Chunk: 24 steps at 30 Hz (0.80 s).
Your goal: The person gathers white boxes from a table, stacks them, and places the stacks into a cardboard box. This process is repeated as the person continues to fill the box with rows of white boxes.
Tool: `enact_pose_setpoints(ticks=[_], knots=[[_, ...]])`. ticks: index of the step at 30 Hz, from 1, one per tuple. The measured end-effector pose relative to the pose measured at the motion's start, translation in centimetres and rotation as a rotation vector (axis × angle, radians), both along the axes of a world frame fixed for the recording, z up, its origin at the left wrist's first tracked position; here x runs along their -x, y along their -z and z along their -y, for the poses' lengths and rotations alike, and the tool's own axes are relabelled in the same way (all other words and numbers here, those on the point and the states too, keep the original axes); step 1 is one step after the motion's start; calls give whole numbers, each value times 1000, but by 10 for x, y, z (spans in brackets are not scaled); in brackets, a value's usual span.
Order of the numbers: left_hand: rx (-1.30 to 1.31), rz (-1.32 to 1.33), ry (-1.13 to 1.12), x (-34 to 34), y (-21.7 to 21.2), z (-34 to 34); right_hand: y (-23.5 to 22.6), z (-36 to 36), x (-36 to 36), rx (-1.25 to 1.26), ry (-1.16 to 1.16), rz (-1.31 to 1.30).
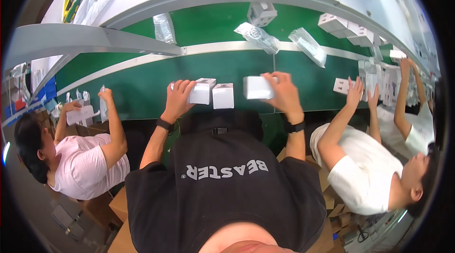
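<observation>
Here, a green conveyor belt [142, 87] is seen curving across the middle of the frame, and both of the wearer's hands are stretched onto it from the lower centre. The left hand [178, 97] is closed over the side of a small white box [202, 91], fingers draped across its near face, so that the box is steadied on the belt rather than lifted. Just to the right of that box, touching or nearly touching it, a second small white box [223, 95] is left standing free on the belt. The right hand [283, 93] is wrapped around a third white box [257, 87], which is held by its right end with the fingers over the top; whether it rests on the belt or is raised slightly cannot be told. The three boxes are thus kept in a rough row at frame centre, probably for grouping. Farther up the frame, clear plastic bags [258, 36] and white adapter-like blocks [261, 13] are scattered on the far lane beyond a pale divider rail [222, 47]. At the left edge a co-worker in a pink shirt [85, 165] is occupied with small white items, and at the right a co-worker in a white shirt [362, 167] reaches up to a crowded stack of white boxes [374, 80].
</observation>
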State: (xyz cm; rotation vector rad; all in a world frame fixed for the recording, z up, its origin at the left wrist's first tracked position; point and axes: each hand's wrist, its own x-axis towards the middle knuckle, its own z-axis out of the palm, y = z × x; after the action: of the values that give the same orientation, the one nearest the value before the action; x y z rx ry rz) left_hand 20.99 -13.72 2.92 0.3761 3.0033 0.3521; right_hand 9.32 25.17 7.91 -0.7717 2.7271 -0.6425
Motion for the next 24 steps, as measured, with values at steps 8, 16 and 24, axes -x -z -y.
enact_pose_setpoints(ticks=[8,16,24], knots=[[-104,102,138,10,-37,-1,30,23,-57,44,109,-84],[-133,175,230,19,-4,14,56,36,-72,36,130,-115],[-125,66,606,42,-6,45,52,78,-174,66,527,-220]])
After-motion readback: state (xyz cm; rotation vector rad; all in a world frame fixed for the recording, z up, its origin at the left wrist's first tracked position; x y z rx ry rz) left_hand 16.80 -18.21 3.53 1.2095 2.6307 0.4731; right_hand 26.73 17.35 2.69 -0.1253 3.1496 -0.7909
